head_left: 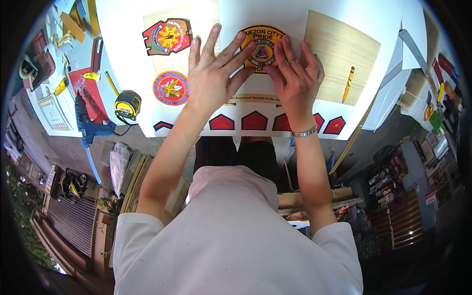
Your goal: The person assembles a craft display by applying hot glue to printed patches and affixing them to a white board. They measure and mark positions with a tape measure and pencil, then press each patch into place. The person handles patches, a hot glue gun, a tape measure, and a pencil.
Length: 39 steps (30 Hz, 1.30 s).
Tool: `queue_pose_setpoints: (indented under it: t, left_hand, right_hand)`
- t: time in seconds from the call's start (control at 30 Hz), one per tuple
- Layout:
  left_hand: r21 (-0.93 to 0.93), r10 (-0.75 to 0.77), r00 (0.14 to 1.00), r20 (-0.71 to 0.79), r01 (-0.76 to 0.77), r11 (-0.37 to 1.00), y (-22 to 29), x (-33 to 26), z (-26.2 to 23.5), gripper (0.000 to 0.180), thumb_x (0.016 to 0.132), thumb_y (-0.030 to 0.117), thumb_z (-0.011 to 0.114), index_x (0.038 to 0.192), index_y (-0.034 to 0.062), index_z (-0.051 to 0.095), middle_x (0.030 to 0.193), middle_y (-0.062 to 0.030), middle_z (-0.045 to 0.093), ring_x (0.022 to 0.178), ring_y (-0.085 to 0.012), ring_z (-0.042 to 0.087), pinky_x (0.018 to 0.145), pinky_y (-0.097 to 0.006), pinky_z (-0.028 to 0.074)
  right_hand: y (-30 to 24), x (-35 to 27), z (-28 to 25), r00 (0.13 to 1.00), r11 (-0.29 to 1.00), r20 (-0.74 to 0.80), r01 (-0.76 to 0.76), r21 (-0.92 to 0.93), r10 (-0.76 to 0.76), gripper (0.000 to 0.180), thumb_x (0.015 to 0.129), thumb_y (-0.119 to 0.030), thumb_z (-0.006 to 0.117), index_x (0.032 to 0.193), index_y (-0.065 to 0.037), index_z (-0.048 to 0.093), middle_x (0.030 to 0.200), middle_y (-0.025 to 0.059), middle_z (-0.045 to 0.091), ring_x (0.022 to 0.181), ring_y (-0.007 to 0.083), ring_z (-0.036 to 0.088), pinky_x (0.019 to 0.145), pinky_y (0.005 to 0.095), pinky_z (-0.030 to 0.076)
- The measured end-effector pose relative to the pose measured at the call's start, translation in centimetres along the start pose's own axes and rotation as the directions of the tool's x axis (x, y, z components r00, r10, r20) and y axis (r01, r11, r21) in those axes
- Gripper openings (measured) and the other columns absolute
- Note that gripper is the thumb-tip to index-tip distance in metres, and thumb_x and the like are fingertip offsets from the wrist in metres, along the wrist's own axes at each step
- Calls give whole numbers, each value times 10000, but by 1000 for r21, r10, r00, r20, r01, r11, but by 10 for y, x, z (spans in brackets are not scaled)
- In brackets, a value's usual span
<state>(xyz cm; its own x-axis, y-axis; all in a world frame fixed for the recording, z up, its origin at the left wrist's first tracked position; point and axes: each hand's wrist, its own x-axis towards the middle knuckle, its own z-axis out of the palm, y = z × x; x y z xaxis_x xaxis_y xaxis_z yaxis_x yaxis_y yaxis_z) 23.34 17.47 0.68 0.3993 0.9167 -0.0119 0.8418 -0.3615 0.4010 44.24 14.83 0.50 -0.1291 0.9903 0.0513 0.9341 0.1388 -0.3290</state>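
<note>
A yellow patch with a black border lies on the white sheet, between my two hands. My left hand rests flat with its fingers spread, the fingertips and thumb reaching over the patch's left side. On the right side, the fingertips of my right hand touch the patch, its fingers apart; a metal watch band circles that wrist. Left of my left hand lie a red shield-shaped patch and a round red patch. Nearer me runs a row of several red chevron patches, one partly behind my right forearm.
Wood-grain panels show on the sheet, with a yellow pencil at right. At left are a tape measure, a blue glue gun and a yellow cutter. A metal ruler lies at far right.
</note>
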Motion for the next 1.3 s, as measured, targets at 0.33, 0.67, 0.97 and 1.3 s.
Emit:
queue_pose_setpoints:
  t: [0.33,0.67,0.97,1.3]
  left_hand:
    - [-74,22,1000,8,-21,997,-2,5,-5,552,900,376,758,1426,239,659,1550,14,556,1505,-343,392,1170,-582,372]
    - [-38,78,997,6,-78,996,-12,9,-6,536,903,369,752,1415,232,670,1495,34,606,1461,-305,462,1162,-526,419]
    - [-35,90,996,-5,-90,995,-12,10,-5,526,911,365,751,1414,231,672,1491,30,610,1462,-302,464,1161,-528,423]
    - [25,41,995,93,-43,999,9,3,-7,616,968,389,674,1524,156,548,1628,-29,455,1523,-297,373,1225,-538,315]
  right_hand:
    - [4,1,-8,996,999,68,50,-9,-49,569,886,-415,766,1426,-288,640,1533,-124,562,1478,273,399,1180,579,331]
    - [11,2,0,996,997,56,74,-6,-74,518,898,-457,744,1393,-329,668,1509,-149,582,1484,241,399,1184,576,314]
    - [13,-1,4,996,996,30,83,19,-84,543,907,-417,757,1428,-302,654,1512,-130,588,1486,245,411,1178,553,307]
    - [-8,11,-3,990,993,77,120,12,-121,473,987,-353,677,1454,-312,615,1580,-103,510,1498,241,391,1200,552,317]
